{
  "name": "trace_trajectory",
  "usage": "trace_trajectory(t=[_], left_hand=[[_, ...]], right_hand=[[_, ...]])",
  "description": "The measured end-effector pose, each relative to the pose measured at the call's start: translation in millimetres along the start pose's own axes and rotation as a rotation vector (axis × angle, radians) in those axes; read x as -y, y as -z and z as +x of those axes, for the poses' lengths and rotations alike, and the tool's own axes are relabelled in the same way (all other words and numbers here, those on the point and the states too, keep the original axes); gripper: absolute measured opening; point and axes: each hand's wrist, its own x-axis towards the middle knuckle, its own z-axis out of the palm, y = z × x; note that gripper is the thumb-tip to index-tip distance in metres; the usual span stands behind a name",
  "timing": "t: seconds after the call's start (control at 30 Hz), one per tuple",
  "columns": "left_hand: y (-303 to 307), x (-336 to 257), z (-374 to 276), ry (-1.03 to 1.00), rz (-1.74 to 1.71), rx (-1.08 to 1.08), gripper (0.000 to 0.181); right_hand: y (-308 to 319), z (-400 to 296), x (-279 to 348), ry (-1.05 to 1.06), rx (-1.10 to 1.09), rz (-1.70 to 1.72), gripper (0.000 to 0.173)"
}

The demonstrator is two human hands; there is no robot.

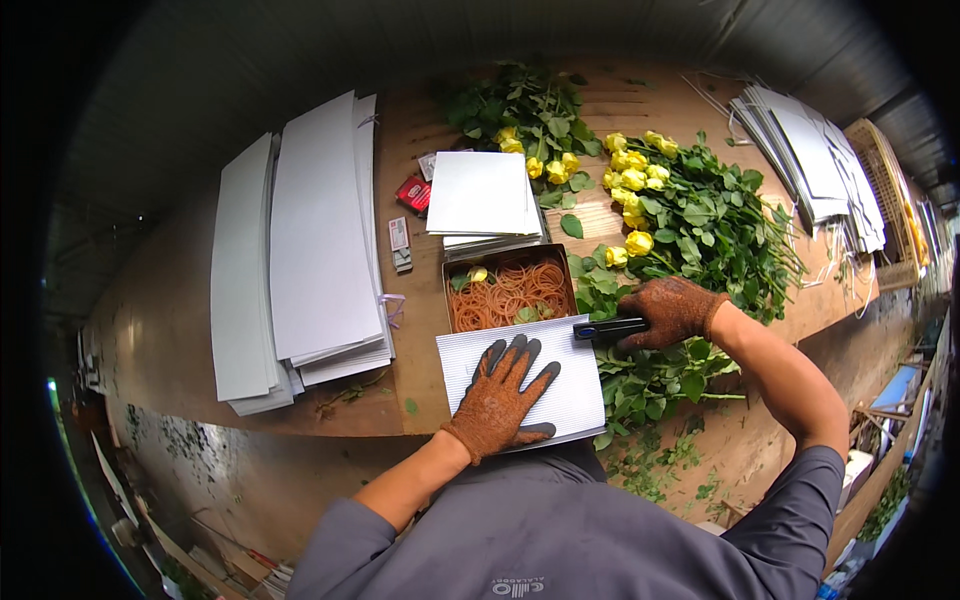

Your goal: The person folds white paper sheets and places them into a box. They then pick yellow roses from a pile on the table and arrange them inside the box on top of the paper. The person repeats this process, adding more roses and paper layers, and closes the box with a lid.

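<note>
My left hand (501, 397), in an orange and grey work glove, lies flat with spread fingers on a white corrugated cardboard sheet (577, 397) at the table's front edge. In my right hand (667, 313), gloved alike, is a black stapler (611, 328), its head over the sheet's upper right corner. Whether its jaws are pressed together cannot be told. Right behind the sheet is an open box of orange rubber bands (517, 296), with a yellow rose head (477, 274) among them. Cut yellow roses (632, 180) with leafy stems (720, 217) lie to the right.
Stacks of long white cardboard (319, 240) lie at left, a smaller stack (480, 193) behind the box. A staple box (399, 234) and a red packet (414, 195) are nearby. More roses (556, 171) lie at the back; tied cardboard (806, 157) and a wicker basket (885, 202) are at right.
</note>
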Motion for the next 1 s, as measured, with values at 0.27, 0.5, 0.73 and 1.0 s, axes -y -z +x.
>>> trace_trajectory(t=[0.27,0.5,0.73,1.0], left_hand=[[1.9,3.1,-0.7,0.005,0.010,0.031,0.094],[-13.4,5.7,0.6,0.020,-0.103,-0.137,0.099],[3.3,9.1,-20.8,0.018,-2.235,-0.661,0.087],[-45.7,118.1,-138.5,0.843,-1.152,-0.417,0.065]], right_hand=[[-16.7,3.7,2.1,-0.100,0.039,0.027,0.061],[34.9,-41.3,15.0,-0.303,0.031,0.143,0.052],[59.0,66.5,98.9,-0.061,0.061,0.568,0.039],[-33.6,201.7,44.5,-0.039,-0.081,-0.084,0.027]])
